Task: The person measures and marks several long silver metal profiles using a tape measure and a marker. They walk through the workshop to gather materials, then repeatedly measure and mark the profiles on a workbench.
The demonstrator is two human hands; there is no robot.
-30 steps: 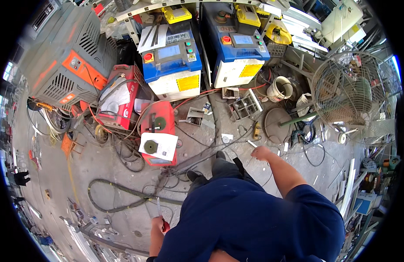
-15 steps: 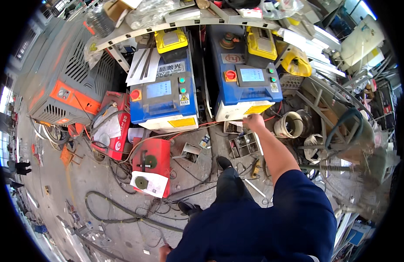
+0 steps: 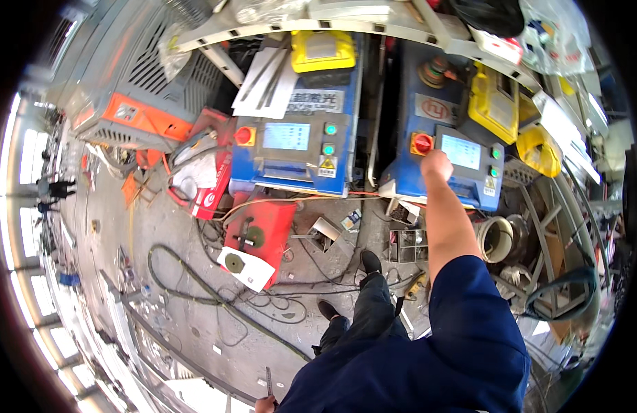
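My right hand is held over the control panel of the right blue machine, its fingers curled in with nothing seen in them. It lies just below the red rotary switch and overlaps the left edge of the lit screen. Whether a fingertip touches the panel is hidden. Low in the picture, my left hand is partly cut off by the lower edge. Its fingers are closed on a narrow strip with marks along it, like a ruler.
A similar blue machine stands to the left, under a cluttered metal shelf. Red boxes, a divided metal tray and a white bucket stand on the floor. A thick hose and several cables cross it.
My right hand has moved from the lower front of the right machine up to its panel, by the red switch. The view has shifted, and the strip in my left hand shows more clearly.
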